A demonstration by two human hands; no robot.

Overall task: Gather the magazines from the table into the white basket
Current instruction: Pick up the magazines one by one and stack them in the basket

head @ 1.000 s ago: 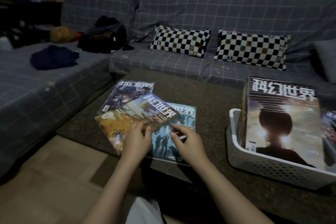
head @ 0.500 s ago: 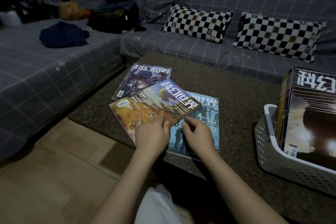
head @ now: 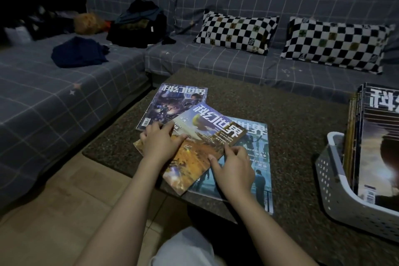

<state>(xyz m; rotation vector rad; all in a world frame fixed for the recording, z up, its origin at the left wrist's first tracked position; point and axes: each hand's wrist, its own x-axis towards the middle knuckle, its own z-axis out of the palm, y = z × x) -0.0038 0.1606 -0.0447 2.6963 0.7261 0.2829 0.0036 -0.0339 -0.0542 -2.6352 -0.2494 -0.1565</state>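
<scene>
- An orange-covered magazine [head: 200,149] lies on top of a loose pile of three on the dark speckled table [head: 302,127], turned at a slant, its long axis running from the near edge up and to the right.
- Beneath it, a purple-covered magazine [head: 172,106] pokes out on the far side and a blue-covered magazine [head: 257,157] on the right.
- The left hand [head: 159,142] rests on the orange cover's left edge, fingers bent over it; whether it grips is unclear.
- The right hand [head: 233,168] rests at that magazine's right edge, fingertips curled at the margin, seemingly about to lift it.
- The white basket [head: 336,179] stands well to the right of the orange magazine, nearer the right hand, already holding upright magazines [head: 380,147].
- Each cover carries large white Chinese title characters; the small print is unreadable.
</scene>
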